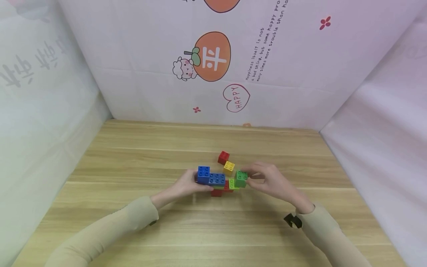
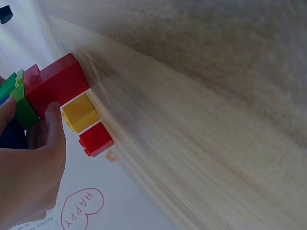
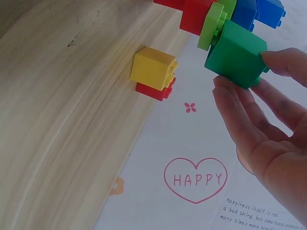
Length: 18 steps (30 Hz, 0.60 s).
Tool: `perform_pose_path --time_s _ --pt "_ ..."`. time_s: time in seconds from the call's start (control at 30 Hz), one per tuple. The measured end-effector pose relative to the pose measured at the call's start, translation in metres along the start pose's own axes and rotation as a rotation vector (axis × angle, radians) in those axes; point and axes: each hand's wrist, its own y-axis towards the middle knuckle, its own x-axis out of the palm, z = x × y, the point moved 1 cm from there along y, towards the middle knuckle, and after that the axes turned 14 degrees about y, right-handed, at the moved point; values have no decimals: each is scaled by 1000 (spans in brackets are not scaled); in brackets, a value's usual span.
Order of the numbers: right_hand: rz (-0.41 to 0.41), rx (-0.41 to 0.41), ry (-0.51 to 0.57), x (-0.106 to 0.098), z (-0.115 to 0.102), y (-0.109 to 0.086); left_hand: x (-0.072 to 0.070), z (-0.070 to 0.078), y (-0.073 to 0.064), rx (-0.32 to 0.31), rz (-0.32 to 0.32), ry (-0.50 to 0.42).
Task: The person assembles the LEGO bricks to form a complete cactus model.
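My left hand [image 1: 185, 185] grips the left side of a stack of building blocks, with the thumb along its near side. That stack has a blue block [image 1: 204, 175] on top of a longer blue block [image 1: 217, 180], green under it, and red blocks [image 2: 60, 82] at the bottom. On its right, a thin light-green block [image 3: 210, 28] sits on red. My right hand [image 1: 271, 181] pinches a green block [image 3: 236, 53] between thumb and fingers. The green block's underside is right at the light-green block, slightly skewed to it in the right wrist view.
Behind the stack, a yellow block [image 1: 228, 168] and a small red block [image 1: 223, 158] lie close together on the wooden table [image 1: 200, 230]. A white printed sheet [image 1: 146, 96] stands as a wall at the back, with more white sheeting on both sides.
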Motion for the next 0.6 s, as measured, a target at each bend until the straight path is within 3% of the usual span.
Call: perform_pose_path --time_s 0.6 --pt "-18 -14 -65 2 -5 -2 0 0 1 15 1 -8"
